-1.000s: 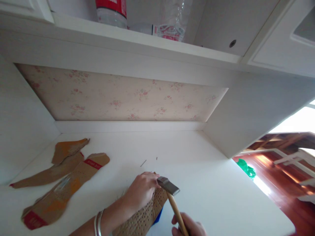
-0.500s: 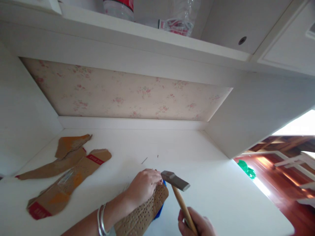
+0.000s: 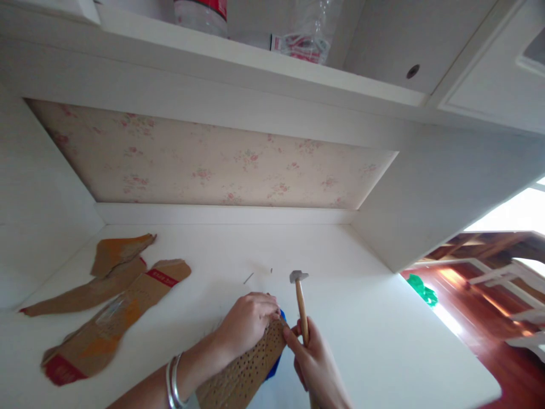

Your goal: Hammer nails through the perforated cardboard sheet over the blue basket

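Near the bottom centre lies a brown cardboard piece [image 3: 240, 372] pricked with rows of small holes, with something blue [image 3: 276, 363] under its right edge. My left hand [image 3: 247, 321] rests over its far end, fingers bent and pressed together at the edge; whether a small item sits between the fingertips is hidden. My right hand [image 3: 313, 355] is closed around the wooden handle of a hammer [image 3: 301, 301], head up and pointing away from me. The thumb and finger of that hand touch the cardboard's right edge. Beyond the hands lie a nail [image 3: 248, 278] and a tiny dark bit [image 3: 271, 270].
Cut cardboard pieces [image 3: 114, 318] lie on the left of the white desktop [image 3: 383, 341]. Overhead, a shelf [image 3: 255, 54] carries a bottle [image 3: 201, 17] and a clear plastic package [image 3: 302, 42]. Off the desk's right side, a green item [image 3: 421, 289] is on the reddish floor [image 3: 472, 352].
My right hand has moved up and left to the cardboard's edge, and the hammer head has swung away from me. My left hand stays in place. The view has shifted slightly.
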Action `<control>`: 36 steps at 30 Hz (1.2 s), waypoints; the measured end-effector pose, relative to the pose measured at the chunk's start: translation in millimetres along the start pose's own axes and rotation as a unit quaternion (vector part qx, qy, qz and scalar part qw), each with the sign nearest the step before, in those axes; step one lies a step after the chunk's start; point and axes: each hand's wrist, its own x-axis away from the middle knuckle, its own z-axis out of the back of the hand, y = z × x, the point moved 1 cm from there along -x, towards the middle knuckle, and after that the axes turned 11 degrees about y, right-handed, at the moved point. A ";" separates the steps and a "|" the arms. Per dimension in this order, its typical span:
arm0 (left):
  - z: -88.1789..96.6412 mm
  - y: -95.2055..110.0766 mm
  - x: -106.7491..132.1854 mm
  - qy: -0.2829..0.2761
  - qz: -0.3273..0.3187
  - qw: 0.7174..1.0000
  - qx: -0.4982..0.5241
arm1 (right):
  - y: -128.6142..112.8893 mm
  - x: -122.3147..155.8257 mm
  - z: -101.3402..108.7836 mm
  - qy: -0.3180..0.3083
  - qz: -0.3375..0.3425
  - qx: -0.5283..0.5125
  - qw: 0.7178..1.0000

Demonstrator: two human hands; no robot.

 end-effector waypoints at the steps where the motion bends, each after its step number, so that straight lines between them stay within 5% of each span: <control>1: 0.3 0.5 -0.4 -0.004 0.001 1.000 0.000 | 1.1 -1.5 -0.1 -0.005 0.000 -0.002 1.000; 26: 2.1 17.4 -12.4 0.006 0.017 1.000 0.008 | 9.0 -10.2 7.2 -0.051 -0.024 -0.132 0.990; 36: -8.6 6.3 -2.1 0.045 -0.060 0.997 -0.037 | 0.8 1.9 18.7 -0.014 -0.039 -0.116 0.992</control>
